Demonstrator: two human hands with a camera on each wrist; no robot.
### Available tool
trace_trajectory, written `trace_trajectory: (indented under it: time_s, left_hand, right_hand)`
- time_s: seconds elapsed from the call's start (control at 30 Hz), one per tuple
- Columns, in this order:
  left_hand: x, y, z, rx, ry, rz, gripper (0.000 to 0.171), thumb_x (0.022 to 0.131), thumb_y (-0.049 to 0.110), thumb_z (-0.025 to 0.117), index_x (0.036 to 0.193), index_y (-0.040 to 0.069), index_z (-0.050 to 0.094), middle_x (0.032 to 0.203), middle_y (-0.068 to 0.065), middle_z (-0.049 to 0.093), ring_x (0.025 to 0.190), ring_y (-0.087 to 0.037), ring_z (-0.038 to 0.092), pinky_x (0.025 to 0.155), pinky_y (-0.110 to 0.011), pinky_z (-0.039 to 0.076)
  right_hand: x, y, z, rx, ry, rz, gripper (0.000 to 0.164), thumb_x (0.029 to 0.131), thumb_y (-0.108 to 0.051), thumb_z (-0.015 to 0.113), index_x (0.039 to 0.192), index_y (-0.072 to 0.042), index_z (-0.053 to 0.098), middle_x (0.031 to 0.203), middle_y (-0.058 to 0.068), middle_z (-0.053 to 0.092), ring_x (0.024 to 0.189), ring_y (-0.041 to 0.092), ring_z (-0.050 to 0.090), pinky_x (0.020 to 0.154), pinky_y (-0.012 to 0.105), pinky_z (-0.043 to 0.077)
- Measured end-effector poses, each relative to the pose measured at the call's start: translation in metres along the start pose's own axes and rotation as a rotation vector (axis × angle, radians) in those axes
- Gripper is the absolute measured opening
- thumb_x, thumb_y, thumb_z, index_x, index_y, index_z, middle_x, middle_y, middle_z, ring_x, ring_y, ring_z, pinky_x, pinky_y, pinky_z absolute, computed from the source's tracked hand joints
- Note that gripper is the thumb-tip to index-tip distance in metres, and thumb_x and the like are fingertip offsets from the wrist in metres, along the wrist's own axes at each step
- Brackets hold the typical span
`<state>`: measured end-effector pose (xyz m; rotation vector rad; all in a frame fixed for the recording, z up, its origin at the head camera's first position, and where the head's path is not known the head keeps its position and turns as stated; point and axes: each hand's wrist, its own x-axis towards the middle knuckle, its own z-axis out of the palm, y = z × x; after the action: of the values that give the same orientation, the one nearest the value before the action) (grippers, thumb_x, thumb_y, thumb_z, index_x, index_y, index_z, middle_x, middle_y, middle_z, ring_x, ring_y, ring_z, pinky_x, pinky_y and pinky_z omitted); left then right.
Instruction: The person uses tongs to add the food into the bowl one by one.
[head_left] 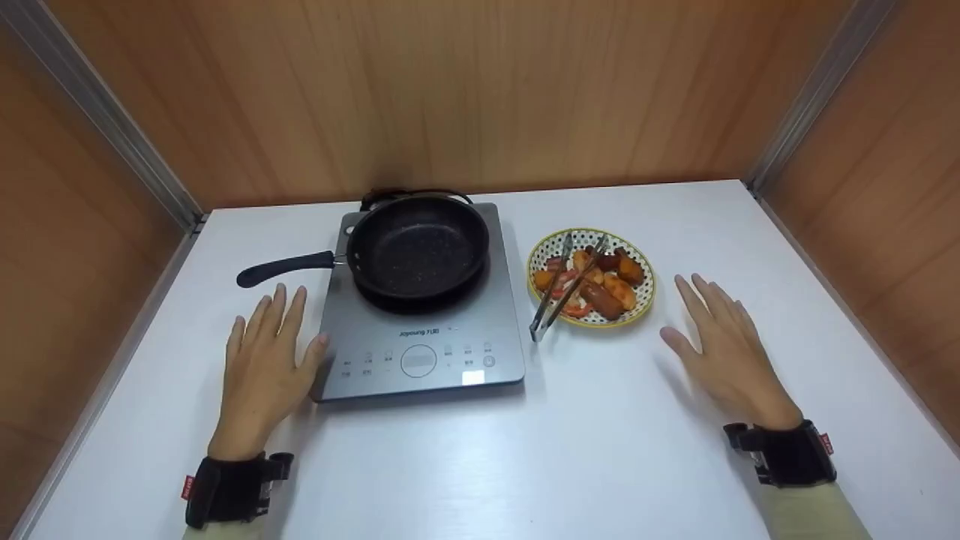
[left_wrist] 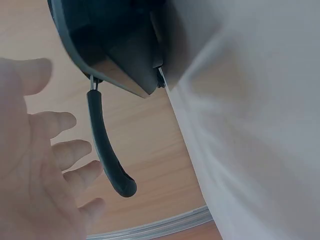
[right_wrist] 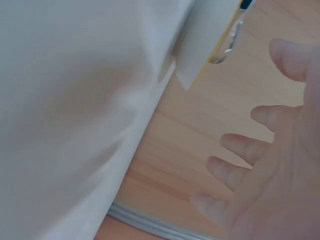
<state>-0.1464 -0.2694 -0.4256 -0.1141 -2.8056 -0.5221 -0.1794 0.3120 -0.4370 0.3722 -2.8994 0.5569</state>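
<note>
My left hand hovers palm down with straight, spread fingers, holding nothing. It is just short of the black handle of a frying pan, which sits on a grey induction cooktop. In the left wrist view, the pan handle shows beyond my fingertips. My right hand, fingers extended and holding nothing, is to the right of a yellow-rimmed dotted plate. Sausage and other browned food pieces lie on that plate. Metal tongs rest across it, their joined end over the near left rim.
Wood-grain panels stand behind and at both sides of the white table. A black cord lies behind the cooktop. On both wrists are black camera straps.
</note>
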Motion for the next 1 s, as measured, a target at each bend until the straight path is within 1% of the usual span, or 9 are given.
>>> trace_trajectory:
  time_s: [0.13,0.27,0.37,0.47,0.6,0.77,0.9,1.0]
  left_hand:
    - [0.009,-0.004,-0.007,-0.017,0.027,0.031,0.071,0.105,0.028,0.064,0.164,0.003,0.034,0.169,-0.03,0.026,0.156,-0.051,0.023,0.124,-0.069,0.005]
    - [0.023,-0.009,-0.018,-0.021,0.026,0.051,0.07,0.106,0.027,0.065,0.164,0.004,0.035,0.168,-0.03,0.028,0.155,-0.052,0.025,0.124,-0.07,0.007]
    - [0.037,-0.011,-0.025,-0.022,0.016,0.06,0.069,0.106,0.028,0.064,0.164,0.004,0.035,0.167,-0.03,0.03,0.154,-0.052,0.026,0.124,-0.07,0.007]
    - [0.051,-0.009,-0.028,-0.021,0.005,0.069,0.068,0.106,0.029,0.064,0.163,0.004,0.036,0.166,-0.03,0.032,0.153,-0.052,0.027,0.124,-0.07,0.007]
    - [0.069,-0.006,-0.026,-0.02,-0.023,0.085,0.068,0.106,0.03,0.064,0.163,0.005,0.037,0.166,-0.029,0.034,0.153,-0.051,0.028,0.123,-0.071,0.008]
    - [0.087,-0.005,-0.026,-0.001,-0.064,0.094,0.066,0.105,0.029,0.064,0.162,0.005,0.04,0.165,-0.029,0.035,0.152,-0.05,0.029,0.122,-0.071,0.01]
    - [0.098,-0.007,-0.026,0.025,-0.107,0.085,0.064,0.105,0.028,0.063,0.161,0.005,0.041,0.163,-0.031,0.036,0.152,-0.05,0.029,0.122,-0.071,0.01]
    - [0.103,-0.008,-0.024,0.03,-0.133,0.076,0.063,0.106,0.03,0.061,0.16,0.004,0.043,0.162,-0.032,0.037,0.152,-0.05,0.029,0.122,-0.071,0.01]
  right_hand:
    - [0.008,-0.012,-0.011,0.035,0.014,-0.04,0.073,0.109,-0.043,0.058,0.168,-0.011,0.028,0.17,0.025,0.026,0.156,0.052,0.021,0.122,0.07,0.013]
    - [0.022,-0.026,-0.021,0.022,0.02,-0.087,0.071,0.108,-0.039,0.062,0.166,-0.011,0.033,0.169,0.025,0.031,0.155,0.05,0.025,0.121,0.071,0.017]
    - [0.033,-0.038,-0.03,0.024,0.023,-0.118,0.071,0.108,-0.04,0.062,0.166,-0.011,0.034,0.169,0.025,0.031,0.155,0.049,0.026,0.122,0.07,0.017]
    - [0.043,-0.051,-0.037,0.035,0.025,-0.137,0.071,0.108,-0.042,0.06,0.166,-0.012,0.033,0.169,0.024,0.031,0.156,0.048,0.026,0.122,0.07,0.016]
    - [0.054,-0.065,-0.043,0.057,0.026,-0.15,0.072,0.108,-0.044,0.06,0.168,-0.014,0.031,0.17,0.023,0.03,0.156,0.048,0.025,0.122,0.07,0.017]
    - [0.066,-0.076,-0.042,0.098,0.014,-0.142,0.075,0.107,-0.047,0.06,0.168,-0.016,0.03,0.171,0.021,0.028,0.157,0.047,0.024,0.122,0.071,0.018]
    - [0.072,-0.079,-0.033,0.129,0.001,-0.137,0.074,0.108,-0.047,0.059,0.168,-0.016,0.029,0.171,0.022,0.027,0.158,0.047,0.024,0.122,0.07,0.019]
    - [0.075,-0.08,-0.024,0.144,-0.015,-0.132,0.074,0.108,-0.046,0.06,0.168,-0.015,0.03,0.171,0.023,0.028,0.157,0.046,0.025,0.123,0.069,0.02]
